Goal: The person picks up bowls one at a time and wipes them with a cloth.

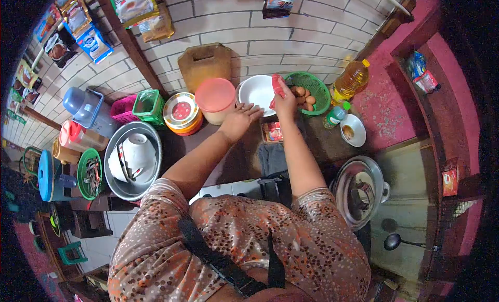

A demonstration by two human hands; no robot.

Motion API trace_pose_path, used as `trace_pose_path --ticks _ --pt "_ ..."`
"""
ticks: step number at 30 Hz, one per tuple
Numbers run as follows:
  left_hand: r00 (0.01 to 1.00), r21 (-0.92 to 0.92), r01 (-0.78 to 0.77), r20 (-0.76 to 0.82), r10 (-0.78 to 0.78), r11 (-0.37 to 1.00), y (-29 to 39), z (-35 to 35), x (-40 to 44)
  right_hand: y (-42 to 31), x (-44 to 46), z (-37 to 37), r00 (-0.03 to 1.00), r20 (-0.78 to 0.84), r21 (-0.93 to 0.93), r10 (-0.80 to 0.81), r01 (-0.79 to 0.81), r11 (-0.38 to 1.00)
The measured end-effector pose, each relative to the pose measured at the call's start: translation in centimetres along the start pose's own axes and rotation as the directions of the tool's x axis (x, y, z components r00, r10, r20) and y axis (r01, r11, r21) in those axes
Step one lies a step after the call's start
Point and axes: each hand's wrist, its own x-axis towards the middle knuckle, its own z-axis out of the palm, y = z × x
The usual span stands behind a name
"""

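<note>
A brick-patterned wall (223, 27) rises behind a dark counter (231, 164), with white floor tiles (118, 223) below.

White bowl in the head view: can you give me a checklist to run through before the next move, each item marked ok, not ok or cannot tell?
1. White bowl facing up: ok.
2. Left hand at the bowl's near-left side: ok; firm contact: cannot tell.
3. Right hand gripping the red item: ok.
4. Red item open or sealed: cannot tell, partly covered.
5. Eggs inside the green basket: ok.
6. Oil bottle capped: ok.
</note>
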Motion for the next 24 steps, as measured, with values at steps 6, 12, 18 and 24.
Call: trace_pose_path --ticks 6,12,18,24 --pt "0.997 0.035 -0.053 -0.062 0.055 0.998 -0.2 0.2 -0.4 -1.3 0.0 -0.3 0.987 0.047 0.078 -0.154 0.150 0.986" --pt "0.996 0.057 -0.017 -0.091 0.022 0.998 0.3 0.7 -0.3 0.1 1.6 0.0 0.982 0.160 -0.067 -0.098 0.110 0.992" --pt "0.989 -0.041 0.115 -0.085 -0.118 0.993 -0.4 1.5 0.1 -2.4 2.0 -0.9 0.989 0.127 -0.445 -0.078 0.127 0.886" --pt "0.943 -0.243 0.312 -0.039 -0.330 0.919 -0.1 0.9 1.3 -3.3 1.1 -1.9 0.961 0.189 -0.546 -0.201 0.273 0.792"
